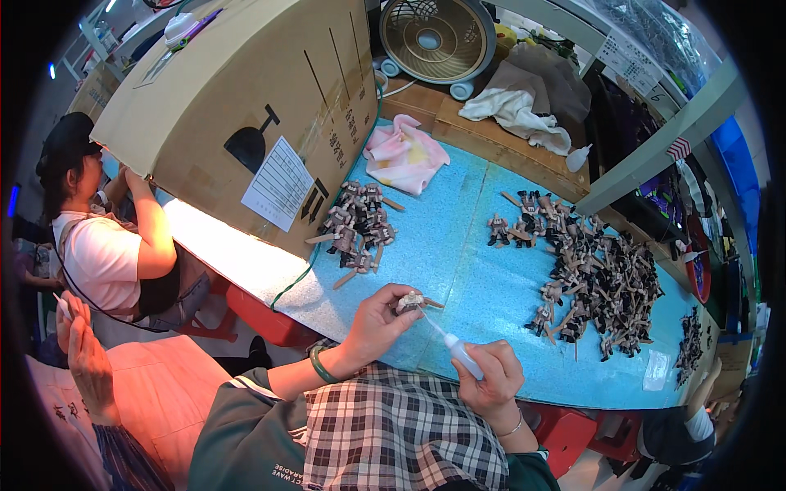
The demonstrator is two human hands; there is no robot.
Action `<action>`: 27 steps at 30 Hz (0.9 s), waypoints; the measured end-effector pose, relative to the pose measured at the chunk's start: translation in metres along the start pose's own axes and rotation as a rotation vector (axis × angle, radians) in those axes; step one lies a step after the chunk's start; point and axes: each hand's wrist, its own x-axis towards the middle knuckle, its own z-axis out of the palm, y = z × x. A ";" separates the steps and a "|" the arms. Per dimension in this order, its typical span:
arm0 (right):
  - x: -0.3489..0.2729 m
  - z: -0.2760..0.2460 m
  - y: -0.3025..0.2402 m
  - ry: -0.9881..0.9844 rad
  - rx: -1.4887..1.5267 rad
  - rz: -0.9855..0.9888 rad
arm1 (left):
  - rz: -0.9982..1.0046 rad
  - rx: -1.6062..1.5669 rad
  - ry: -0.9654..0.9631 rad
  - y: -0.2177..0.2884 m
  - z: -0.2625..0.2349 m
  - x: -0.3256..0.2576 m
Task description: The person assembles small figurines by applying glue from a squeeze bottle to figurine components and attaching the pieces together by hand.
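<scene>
My left hand (378, 326) pinches a small toy figure (409, 303) with a brown stick-like part, just above the blue tabletop near its front edge. Wrapped around a white squeeze bottle (465, 357) is my right hand (494, 378). The bottle's thin nozzle points up and left and reaches to the figure; whether it touches is too small to tell. Beyond my left hand lies a small pile of brown and black figures (357, 222). A much larger heap of like figures (602, 282) spreads over the right side of the table.
A big cardboard box (270, 106) stands at the left, near a crumpled pink cloth (405, 154). A fan (438, 39) and rags (520, 102) sit at the back. A metal post (667, 135) rises at the right. Co-workers sit left (102, 221) and right (679, 434).
</scene>
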 end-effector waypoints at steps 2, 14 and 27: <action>-0.001 -0.001 -0.001 0.003 -0.007 -0.008 | 0.009 0.021 -0.003 -0.003 -0.001 0.000; 0.000 0.001 -0.002 0.002 0.014 -0.033 | 0.020 0.086 0.011 -0.003 0.004 -0.002; 0.001 0.003 -0.002 0.002 0.001 -0.012 | 0.041 0.177 0.023 -0.004 0.000 0.000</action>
